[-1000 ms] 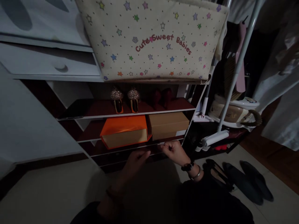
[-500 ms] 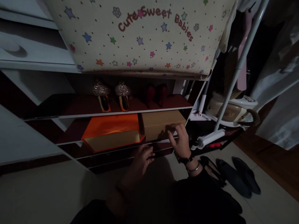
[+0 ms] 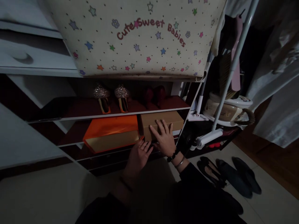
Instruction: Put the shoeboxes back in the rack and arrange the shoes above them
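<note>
A brown cardboard box [image 3: 173, 117] sits on the lower shelf beside an orange box [image 3: 114, 124] with a pale yellow front. My right hand [image 3: 164, 138] lies over the front of the cardboard box, its fingers spread and reaching up toward the top edge. Near the orange box's front right corner is my left hand [image 3: 140, 154], with fingers loosely apart and nothing held. Whether its fingertips touch that corner I cannot tell. The dim light hides the lower front of the cardboard box.
Glittery shoes [image 3: 122, 96] and dark red heels [image 3: 160, 95] stand on the shelf [image 3: 137, 109] above. A cream star-printed cloth [image 3: 140, 46] hangs over it. To the right are a white pole [image 3: 227, 84], a pink brush [image 3: 236, 59] and dark shoes [image 3: 233, 177] on the floor.
My right hand has moved left from the cardboard box's right side to its middle, and its fingers have spread. My left hand has shifted slightly and opened a little.
</note>
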A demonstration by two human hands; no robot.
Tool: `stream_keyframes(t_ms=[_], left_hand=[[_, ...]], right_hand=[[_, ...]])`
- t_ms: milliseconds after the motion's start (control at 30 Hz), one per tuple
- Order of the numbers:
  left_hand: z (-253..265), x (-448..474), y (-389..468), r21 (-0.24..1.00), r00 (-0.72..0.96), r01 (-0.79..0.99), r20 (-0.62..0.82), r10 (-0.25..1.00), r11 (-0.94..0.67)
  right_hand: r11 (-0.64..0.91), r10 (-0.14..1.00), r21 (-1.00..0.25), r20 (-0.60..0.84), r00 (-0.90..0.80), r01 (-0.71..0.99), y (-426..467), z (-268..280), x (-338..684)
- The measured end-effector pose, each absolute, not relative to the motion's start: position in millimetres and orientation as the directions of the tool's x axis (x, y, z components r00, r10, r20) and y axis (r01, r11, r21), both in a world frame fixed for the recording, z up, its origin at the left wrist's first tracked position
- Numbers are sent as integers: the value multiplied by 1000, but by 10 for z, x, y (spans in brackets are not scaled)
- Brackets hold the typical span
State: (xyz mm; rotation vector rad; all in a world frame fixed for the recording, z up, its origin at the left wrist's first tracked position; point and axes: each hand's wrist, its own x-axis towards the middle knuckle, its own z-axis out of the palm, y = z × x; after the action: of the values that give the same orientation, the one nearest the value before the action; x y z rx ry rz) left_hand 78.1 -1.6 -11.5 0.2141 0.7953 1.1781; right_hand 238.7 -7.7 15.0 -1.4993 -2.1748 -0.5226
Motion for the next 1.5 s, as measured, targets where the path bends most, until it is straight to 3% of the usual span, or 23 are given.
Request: stream_keyframes(t_ms=[267, 533, 767, 933, 1233, 1367, 1500], left_hand=[[-98, 689, -71, 521, 226, -727, -435, 872, 448], [-18, 274, -91, 455, 284, -767, -392, 875, 453], [32, -225, -243, 479, 73, -836, -385, 920, 267], [51, -372, -309, 504, 68, -822, -376, 924, 265], [84, -273, -339, 414, 8, -889, -411, 912, 195], [61, -293, -329, 400, 34, -894, -389, 920, 202], [33, -320, -297, 385, 38, -900, -400, 916, 206]], right_hand=[[254, 737, 125, 617, -275, 959, 26, -134, 2469], [304, 621, 182, 706, -340, 935, -204, -272, 2783], [466, 539, 197, 710, -454, 863, -571, -151, 3110], [534, 481, 175, 742, -467, 827, -794, -76, 3155], [542, 493, 154, 737, -462, 826, -1134, -100, 3261], [456, 518, 185, 741, -429, 870, -944, -228, 3319], [167, 666, 19, 735, -127, 986, -616, -322, 3352]])
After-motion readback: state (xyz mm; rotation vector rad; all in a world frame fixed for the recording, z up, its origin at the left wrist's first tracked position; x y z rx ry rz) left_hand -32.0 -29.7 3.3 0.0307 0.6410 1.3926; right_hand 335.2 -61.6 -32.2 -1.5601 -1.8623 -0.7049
